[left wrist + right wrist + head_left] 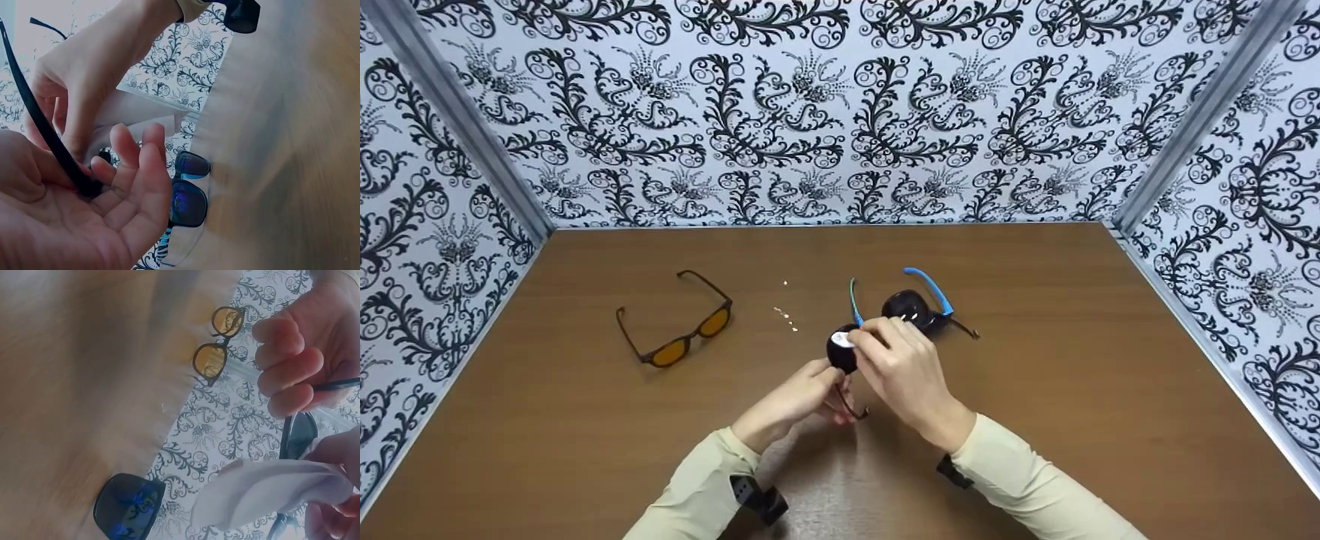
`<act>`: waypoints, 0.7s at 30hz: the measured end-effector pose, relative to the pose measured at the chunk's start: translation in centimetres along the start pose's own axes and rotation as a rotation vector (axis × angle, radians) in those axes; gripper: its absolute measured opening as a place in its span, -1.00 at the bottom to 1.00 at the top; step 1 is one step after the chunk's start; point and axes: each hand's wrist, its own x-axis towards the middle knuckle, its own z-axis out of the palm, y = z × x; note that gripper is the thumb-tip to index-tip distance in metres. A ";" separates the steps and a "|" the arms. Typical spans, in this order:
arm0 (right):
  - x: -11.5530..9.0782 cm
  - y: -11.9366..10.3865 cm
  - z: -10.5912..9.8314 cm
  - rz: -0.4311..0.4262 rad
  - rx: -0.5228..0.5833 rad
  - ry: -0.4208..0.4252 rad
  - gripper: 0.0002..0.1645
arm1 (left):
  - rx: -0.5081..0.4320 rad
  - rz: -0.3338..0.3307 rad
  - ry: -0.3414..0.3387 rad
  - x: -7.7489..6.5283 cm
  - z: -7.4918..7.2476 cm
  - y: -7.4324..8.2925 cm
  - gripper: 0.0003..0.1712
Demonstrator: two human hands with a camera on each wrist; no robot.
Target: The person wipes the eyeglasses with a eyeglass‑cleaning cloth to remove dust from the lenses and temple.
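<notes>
My left hand [799, 394] grips a pair of dark sunglasses [837, 358] by one end, near the hinge. One slim dark temple [48, 126] sticks out past the palm. In my right hand [906, 367] a white cloth [264, 492] is pinched, and it touches a dark lens in the head view. Fingers cover much of the held frame. Just beyond the right hand lie sunglasses with blue temples [934, 289]; their lenses show a bluish reflection in the left wrist view. Part of this pair is hidden behind the hand.
Orange-lensed glasses [670, 352] with a dark frame lie at the left of the brown table [555, 420], temples unfolded. Several small pale specks [786, 316] dot the middle. Patterned walls [840, 112] enclose the back and both sides.
</notes>
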 end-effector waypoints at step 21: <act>0.0 -0.6 -0.4 -0.054 -0.182 0.133 -0.90 | 0.142 0.031 0.010 -0.5 -0.5 1.2 -0.75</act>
